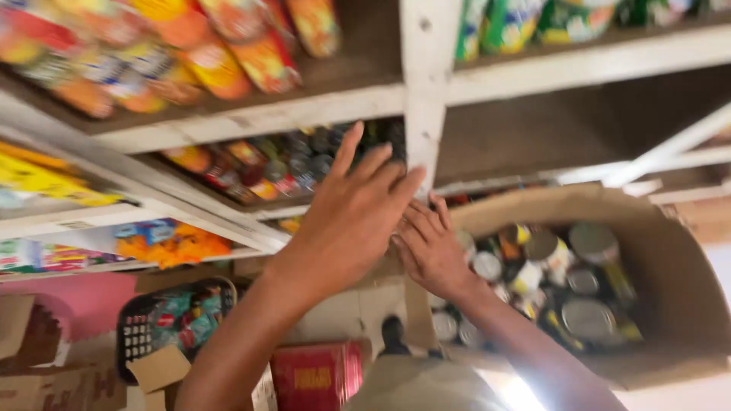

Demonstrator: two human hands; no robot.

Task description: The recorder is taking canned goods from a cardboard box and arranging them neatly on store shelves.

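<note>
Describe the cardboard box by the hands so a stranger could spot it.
Find the white shelf post. Right of its foot, beside the right hand, stands a brown cardboard box. Unlike the black basket at lower left, it is packed with round cans.

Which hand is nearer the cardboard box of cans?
Right. The right hand is at the edge of the cardboard box; the left hand is farther left, by the white post.

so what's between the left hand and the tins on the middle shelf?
Head view: nothing. Left hand is raised open-fingered before the tins, with only bare air between.
</note>
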